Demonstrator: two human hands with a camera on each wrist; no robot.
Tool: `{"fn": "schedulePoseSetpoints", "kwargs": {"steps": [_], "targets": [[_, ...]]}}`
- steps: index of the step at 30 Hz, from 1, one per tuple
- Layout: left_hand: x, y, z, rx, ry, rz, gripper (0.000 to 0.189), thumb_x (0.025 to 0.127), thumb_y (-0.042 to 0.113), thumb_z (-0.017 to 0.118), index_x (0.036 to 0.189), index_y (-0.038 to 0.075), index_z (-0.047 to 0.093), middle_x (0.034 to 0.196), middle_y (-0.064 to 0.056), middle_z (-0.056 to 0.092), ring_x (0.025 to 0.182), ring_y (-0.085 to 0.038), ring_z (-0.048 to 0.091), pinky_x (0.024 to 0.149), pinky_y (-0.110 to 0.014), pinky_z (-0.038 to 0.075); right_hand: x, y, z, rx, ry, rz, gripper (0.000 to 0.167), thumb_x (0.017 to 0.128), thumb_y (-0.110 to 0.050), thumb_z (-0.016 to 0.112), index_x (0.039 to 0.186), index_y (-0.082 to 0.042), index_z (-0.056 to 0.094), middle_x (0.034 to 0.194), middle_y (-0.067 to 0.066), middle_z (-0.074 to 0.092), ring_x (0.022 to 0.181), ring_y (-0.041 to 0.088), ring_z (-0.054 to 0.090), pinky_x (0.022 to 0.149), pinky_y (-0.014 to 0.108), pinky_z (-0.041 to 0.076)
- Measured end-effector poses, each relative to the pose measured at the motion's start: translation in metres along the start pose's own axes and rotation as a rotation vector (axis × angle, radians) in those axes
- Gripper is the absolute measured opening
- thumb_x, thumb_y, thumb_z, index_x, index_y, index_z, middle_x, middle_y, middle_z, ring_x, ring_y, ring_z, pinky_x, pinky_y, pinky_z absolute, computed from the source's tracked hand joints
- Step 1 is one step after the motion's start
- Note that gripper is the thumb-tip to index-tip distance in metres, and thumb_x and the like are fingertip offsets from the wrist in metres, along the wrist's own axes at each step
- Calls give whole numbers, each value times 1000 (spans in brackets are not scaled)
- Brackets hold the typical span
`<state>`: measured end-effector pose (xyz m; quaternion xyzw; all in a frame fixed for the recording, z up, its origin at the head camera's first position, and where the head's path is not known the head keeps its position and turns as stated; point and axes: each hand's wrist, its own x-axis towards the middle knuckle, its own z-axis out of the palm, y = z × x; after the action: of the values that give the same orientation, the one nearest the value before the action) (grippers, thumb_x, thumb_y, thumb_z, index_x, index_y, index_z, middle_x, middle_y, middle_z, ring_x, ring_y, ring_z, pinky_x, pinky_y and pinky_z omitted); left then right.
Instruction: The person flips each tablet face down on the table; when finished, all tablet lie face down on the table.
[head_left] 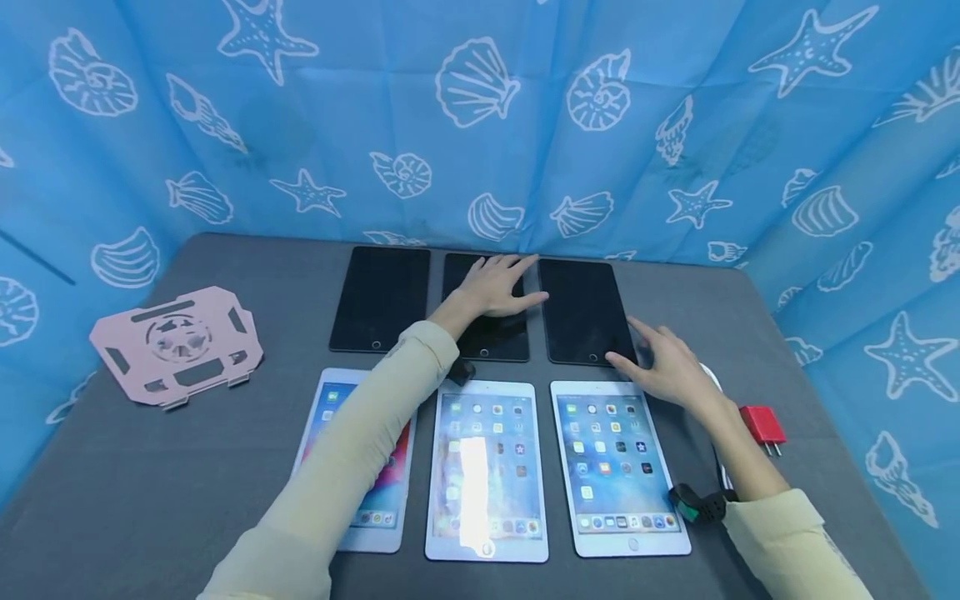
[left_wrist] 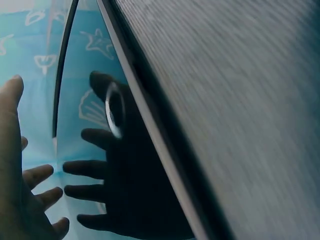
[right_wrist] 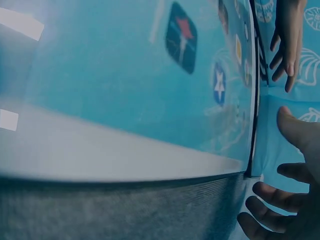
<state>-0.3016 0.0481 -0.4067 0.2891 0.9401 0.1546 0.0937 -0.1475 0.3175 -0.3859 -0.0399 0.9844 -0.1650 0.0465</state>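
Note:
In the head view my left hand [head_left: 495, 287], fingers spread, lies over the middle black tablet [head_left: 491, 337], its thumb and fingertips near the left edge of the right black tablet [head_left: 585, 308]. My right hand [head_left: 667, 367] is at that tablet's lower right corner, the thumb along the bottom edge and the forefinger at the right side. A left black tablet [head_left: 386, 296] completes the dark-screened back row. The left wrist view shows a glossy dark screen [left_wrist: 145, 200] mirroring my outspread fingers. In the right wrist view, a lit white-framed tablet [right_wrist: 125, 150] lies beside my loosely bent right fingers.
Three white tablets with lit screens form the front row: left [head_left: 386, 500], partly under my left sleeve, middle [head_left: 487, 467] and right [head_left: 618, 467]. A pink cut-out plate [head_left: 135, 354] lies left. Rightward are a red plug charger [head_left: 762, 423] and a black cable [head_left: 701, 504].

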Motion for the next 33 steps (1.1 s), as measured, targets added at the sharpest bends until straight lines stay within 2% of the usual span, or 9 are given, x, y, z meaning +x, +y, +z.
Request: {"fn": "schedulePoseSetpoints", "kwargs": {"steps": [3,6,10,14,16,18,23,33], "targets": [[6,6,3,-17,-18,-9,84,99,70,42,166,27,15,172,-4,21,160,-30,19,128,-58,13,4,2,1,7,-28,-2,86,95,-42,71,155,7,35,110,28,57,84,31,52,70,40,43],[11,11,5,-10,-39,-24,87,98,72,42,166,27,13,173,-2,18,161,-29,16,129,-59,10,7,3,3,8,-51,5,89,92,-39,75,153,11,34,105,25,56,83,28,49,68,35,37],[15,15,6,20,-61,-63,91,96,74,44,166,26,11,173,0,17,160,-29,14,129,-60,8,9,3,4,18,-79,7,92,91,-38,76,153,14,32,106,25,55,89,31,50,72,38,39],[17,17,6,4,-89,-87,97,94,73,50,166,23,10,174,0,14,160,-32,9,127,-61,6,11,4,5,42,-104,15,94,90,-36,77,153,16,30,113,30,56,94,35,52,77,44,44],[18,19,6,-11,-105,-96,99,92,73,54,166,24,11,174,1,12,160,-33,7,127,-62,6,12,5,5,55,-110,24,95,89,-36,78,152,16,30,113,29,57,93,34,53,78,44,45],[19,21,6,-21,-113,-100,99,91,73,57,166,24,13,174,1,12,159,-33,7,126,-62,7,12,6,5,74,-118,40,94,89,-35,79,152,16,31,106,26,57,88,30,53,76,42,44],[22,24,8,-18,-106,-95,99,90,73,58,166,23,18,174,1,13,159,-33,7,126,-62,9,13,9,5,112,-132,81,91,89,-33,80,152,14,34,94,16,51,82,24,50,72,36,39],[24,23,16,1,-73,-93,98,91,75,54,166,22,17,174,2,13,161,-31,6,126,-60,10,13,14,7,168,-138,93,94,89,-34,80,154,13,31,109,25,55,91,30,53,77,40,43]]}}
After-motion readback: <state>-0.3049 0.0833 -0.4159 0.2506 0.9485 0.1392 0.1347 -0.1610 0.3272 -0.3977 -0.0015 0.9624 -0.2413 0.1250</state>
